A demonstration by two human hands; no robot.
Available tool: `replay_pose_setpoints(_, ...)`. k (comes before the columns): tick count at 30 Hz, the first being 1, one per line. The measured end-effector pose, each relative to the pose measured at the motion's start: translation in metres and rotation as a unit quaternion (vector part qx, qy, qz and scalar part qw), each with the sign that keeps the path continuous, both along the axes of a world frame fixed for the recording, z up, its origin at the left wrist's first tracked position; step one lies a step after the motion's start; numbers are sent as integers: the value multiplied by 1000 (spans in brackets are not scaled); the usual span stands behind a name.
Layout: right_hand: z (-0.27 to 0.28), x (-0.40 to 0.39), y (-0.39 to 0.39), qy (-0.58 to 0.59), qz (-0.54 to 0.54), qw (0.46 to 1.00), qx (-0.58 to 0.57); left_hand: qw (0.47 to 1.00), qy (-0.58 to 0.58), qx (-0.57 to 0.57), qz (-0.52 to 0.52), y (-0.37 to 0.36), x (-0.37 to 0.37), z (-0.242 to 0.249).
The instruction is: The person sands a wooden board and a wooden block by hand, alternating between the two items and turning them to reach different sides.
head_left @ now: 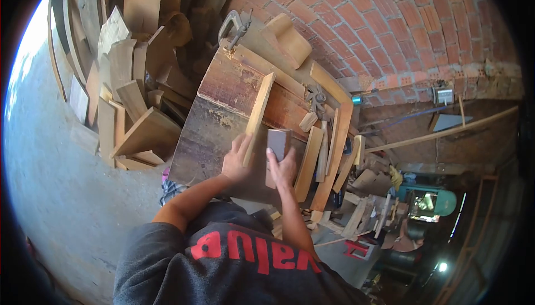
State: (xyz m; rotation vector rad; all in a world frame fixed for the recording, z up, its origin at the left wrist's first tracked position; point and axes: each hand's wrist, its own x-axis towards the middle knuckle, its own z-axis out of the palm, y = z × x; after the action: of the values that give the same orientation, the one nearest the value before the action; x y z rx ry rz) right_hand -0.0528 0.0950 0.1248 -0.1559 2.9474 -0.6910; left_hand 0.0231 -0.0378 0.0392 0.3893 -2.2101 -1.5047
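Across the dark tabletop (pixel 195 143), a pale wood strip (pixel 260 104) is steadied near its lower end by the curled fingers of the left hand (pixel 237 160); a brown block (pixel 277 142) is pinched between the right hand's (pixel 285 170) thumb and fingers, apparently for control. Alongside, boards (pixel 309 166) are laid lengthwise, seemingly within reach, before a brick wall (pixel 362 23).

Left hand (pixel 236 159): blurred above the workbench (pixel 203 138); your grip's underside is hidden.
Wooden strip (pixel 259 107): near end partly covered by your left hand.
Brown block (pixel 277 142): lower part partly behind your right hand (pixel 283 168).
Wood pile (pixel 134 62): left of the workbench, cut off at the top edge.
Green object (pixel 444 202): right of the workbench, too small to identify.
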Motion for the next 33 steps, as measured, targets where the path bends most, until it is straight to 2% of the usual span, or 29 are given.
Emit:
replay_pose_setpoints(2, 25, 7, -39, 56, 72, 996, -1, 1000, 1, 5, 0, 1, 0, -5)
replay_pose_setpoints(6, 23, -13, -78, 85, 132, 985, 74, 1000, 9, -10, -12, 6, 0, -18)
replay_pose_setpoints(7, 23, -29, -89, 57, 128, 985, 103, 1000, 6, -9, -1, 4, -1, -16)
replay_pose_setpoints(10, 23, -112, -128, 121, 134, 975, 128, 998, -53, -2, -34, 5, 3, -14)
replay_pose_setpoints(11, 29, -146, -144, 74, 119, 976, 165, 998, -58, -4, -35, 6, 2, -15)
replay_pose_setpoints(12, 21, -177, -157, 105, 116, 975, 157, 997, -63, -6, -36, 7, 1, -15)
replay_pose_setpoints(14, 27, -212, -183, 56, 115, 971, 204, 998, -48, -8, -35, 7, 2, -15)
replay_pose_setpoints(17, 23, -196, -173, 75, 110, 977, 167, 998, -47, -1, -46, 5, 6, -16)
replay_pose_setpoints(21, 27, -74, -117, 86, 142, 980, 112, 998, -43, 14, -34, 5, 3, -13)
replay_pose_setpoints(24, 28, -13, -93, 81, 184, 970, 136, 994, -93, 7, -54, 4, 0, -13)
replay_pose_setpoints(26, 26, -36, -98, 86, 171, 975, 111, 997, -70, -9, -43, 8, 2, -19)
replay_pose_setpoints(28, 9, -107, -114, 98, 144, 982, 71, 996, -78, -5, -39, 2, 0, -9)
replay_pose_setpoints(30, 21, -168, -149, 45, 73, 988, 129, 995, -78, 30, -55, 1, 2, -6)
replay_pose_setpoints(31, 22, -194, -160, 40, 80, 987, 135, 997, -58, 32, -45, 3, 1, -8)
replay_pose_setpoints(33, 20, -197, -163, 29, 74, 987, 138, 997, -66, 20, -43, 3, 2, -11)
